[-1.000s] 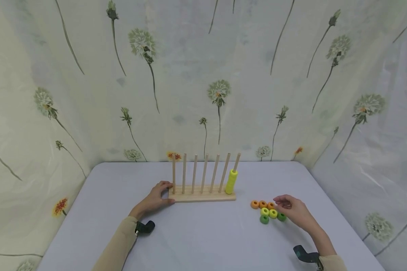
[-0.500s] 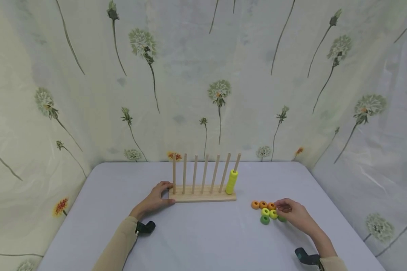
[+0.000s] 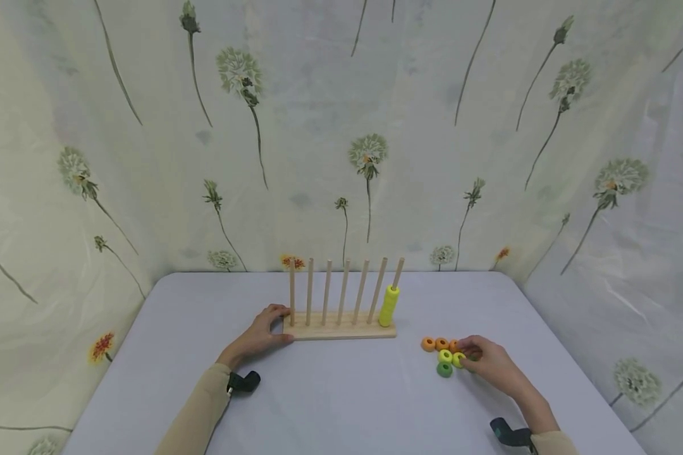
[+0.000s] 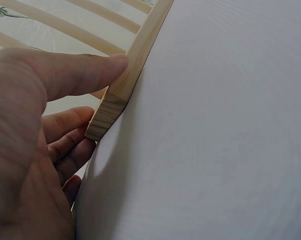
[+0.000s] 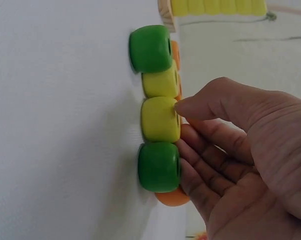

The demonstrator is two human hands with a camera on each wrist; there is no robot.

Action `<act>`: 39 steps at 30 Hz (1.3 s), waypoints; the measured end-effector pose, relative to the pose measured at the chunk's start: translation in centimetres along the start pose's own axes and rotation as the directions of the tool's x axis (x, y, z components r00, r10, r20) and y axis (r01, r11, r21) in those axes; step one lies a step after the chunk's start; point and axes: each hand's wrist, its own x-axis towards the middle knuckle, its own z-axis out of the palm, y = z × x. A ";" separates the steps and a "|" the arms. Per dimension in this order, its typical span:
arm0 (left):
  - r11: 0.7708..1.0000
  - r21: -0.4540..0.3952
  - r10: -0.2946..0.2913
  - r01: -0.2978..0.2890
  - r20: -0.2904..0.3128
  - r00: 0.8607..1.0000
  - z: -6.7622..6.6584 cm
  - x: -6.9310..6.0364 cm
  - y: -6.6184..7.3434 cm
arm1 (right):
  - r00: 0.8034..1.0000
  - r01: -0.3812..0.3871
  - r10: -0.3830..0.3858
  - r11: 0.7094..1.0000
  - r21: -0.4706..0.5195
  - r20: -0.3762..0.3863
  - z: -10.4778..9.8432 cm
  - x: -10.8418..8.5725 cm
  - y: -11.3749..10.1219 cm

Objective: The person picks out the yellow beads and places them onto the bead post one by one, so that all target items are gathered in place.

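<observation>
A wooden peg rack (image 3: 339,332) stands on the table with several upright pegs. Yellow beads (image 3: 388,306) are stacked on its rightmost peg. My left hand (image 3: 258,332) grips the rack's left end, thumb on the front edge and fingers behind, as the left wrist view confirms. To the right of the rack lie loose beads: three orange (image 3: 441,344), two yellow (image 3: 445,357) and two green (image 5: 159,167). Over them is my right hand (image 3: 492,363). Its thumb touches the rim of one yellow bead (image 5: 159,120); the index fingertip is partly hidden behind the thumb.
A white cloth covers the table (image 3: 341,404). Behind and at both sides hangs a dandelion-patterned curtain (image 3: 313,158). A dark wrist camera (image 3: 245,382) sits on the left forearm, and another dark camera (image 3: 509,433) on the right one.
My right hand has moved slightly down and left onto the loose beads, covering most of one green bead in the head view. The left hand and rack stay put.
</observation>
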 end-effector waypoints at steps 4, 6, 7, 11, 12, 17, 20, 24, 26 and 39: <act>1.000 0.005 0.008 -0.007 -0.002 1.000 0.0 0.0 -0.1 | 1.000 0.017 -0.017 1.000 -0.016 0.002 0.2 -0.1 0.1; 1.000 0.006 0.009 -0.009 -0.005 1.000 0.0 -0.1 0.0 | 1.000 0.025 -0.025 0.999 -0.021 -0.001 0.2 -0.1 0.1; 1.000 0.009 0.011 -0.010 -0.007 1.000 0.0 -0.1 0.0 | 1.000 0.028 -0.028 0.999 -0.023 -0.001 0.2 -0.2 0.1; 1.000 0.009 0.014 -0.013 -0.006 1.000 0.0 -0.2 0.2 | 1.000 0.013 -0.013 0.999 -0.038 0.014 0.5 -0.2 0.3; 1.000 0.007 0.013 -0.013 -0.004 1.000 0.0 -0.2 0.2 | 1.000 0.005 -0.005 0.999 -0.042 0.019 0.5 -0.3 0.4; 1.000 0.004 0.012 -0.012 -0.004 1.000 0.0 -0.3 0.1 | 1.000 -0.009 0.010 0.999 -0.050 0.015 0.9 -0.6 0.6; 1.000 -0.011 0.012 -0.012 -0.005 1.000 0.0 -0.4 0.1 | 1.000 0.002 -0.002 0.999 -0.044 -0.002 0.9 -0.7 0.6; 1.000 -0.023 0.013 -0.013 -0.003 1.000 0.0 -0.4 0.1 | 1.000 0.004 -0.004 0.999 -0.041 -0.010 1.0 -0.7 0.7; 1.000 -0.022 0.012 -0.012 -0.003 1.000 0.0 -0.4 0.0 | 1.000 0.002 -0.002 0.999 -0.043 -0.013 1.0 -0.7 0.7; 1.000 -0.005 0.019 -0.019 -0.007 1.000 0.0 -0.3 -0.1 | 0.999 -0.020 0.019 0.999 -0.028 -0.034 0.9 -0.8 0.8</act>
